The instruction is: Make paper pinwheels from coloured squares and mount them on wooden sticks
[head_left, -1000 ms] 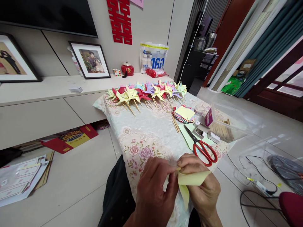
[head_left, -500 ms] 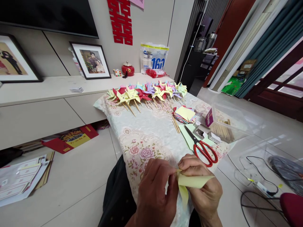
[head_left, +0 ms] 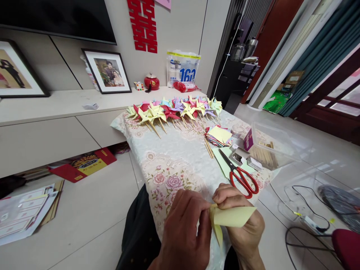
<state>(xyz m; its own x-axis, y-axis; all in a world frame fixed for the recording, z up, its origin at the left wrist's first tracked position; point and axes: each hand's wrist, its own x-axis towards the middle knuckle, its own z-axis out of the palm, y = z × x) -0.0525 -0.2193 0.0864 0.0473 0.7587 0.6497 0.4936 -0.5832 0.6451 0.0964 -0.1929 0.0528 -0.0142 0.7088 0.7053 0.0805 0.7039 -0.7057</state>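
Observation:
Between my hands is a pale yellow paper pinwheel (head_left: 234, 216), its blades folded and partly hidden by my fingers. My left hand (head_left: 187, 227) is closed, with thumb and fingertips pinching the paper near its centre. From the other side, my right hand (head_left: 243, 228) grips the same piece, fingers curled and a blade lying across the palm. Whether a stick or pin is between the fingers cannot be seen. Just beyond my right hand lie red-handled scissors (head_left: 239, 174) on pale green paper (head_left: 222, 163).
Finished pinwheels on sticks (head_left: 174, 110) line the table's far end. Right of the middle are a stack of cut paper (head_left: 219, 135), a few loose sticks (head_left: 208, 148), a small box of pins (head_left: 239, 155) and a clear bin (head_left: 281, 150) with sticks. Flowered cloth (head_left: 168, 161) covers the table.
Both hands keep their hold on the yellow pinwheel. Its right-hand blade has tilted slightly upward and opened wider; the fingers have shifted only a little.

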